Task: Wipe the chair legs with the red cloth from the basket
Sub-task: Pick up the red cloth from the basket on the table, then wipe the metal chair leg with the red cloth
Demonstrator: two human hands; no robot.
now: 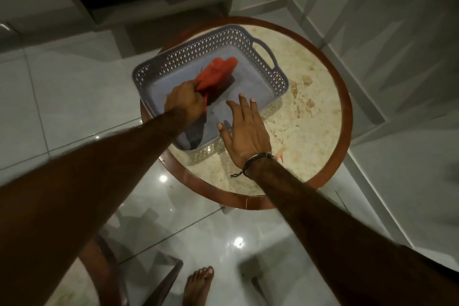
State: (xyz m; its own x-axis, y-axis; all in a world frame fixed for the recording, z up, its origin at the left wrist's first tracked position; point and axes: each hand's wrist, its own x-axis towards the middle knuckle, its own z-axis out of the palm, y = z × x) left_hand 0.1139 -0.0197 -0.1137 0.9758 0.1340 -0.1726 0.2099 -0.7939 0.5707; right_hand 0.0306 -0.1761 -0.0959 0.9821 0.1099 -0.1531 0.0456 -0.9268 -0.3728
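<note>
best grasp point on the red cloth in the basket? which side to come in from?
Grip the near-left end of the red cloth, where the left hand already closes on it. The cloth lies as a long strip, running diagonally toward the far right of the basket. Come from above over the low near-left wall, then lift; the right hand hovers open over the near rim.

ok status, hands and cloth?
Left hand shut on red cloth, cloth not yet out of the basket. Right hand open, hovering over basket's near edge. Dark cloth lies under the red one.
</note>
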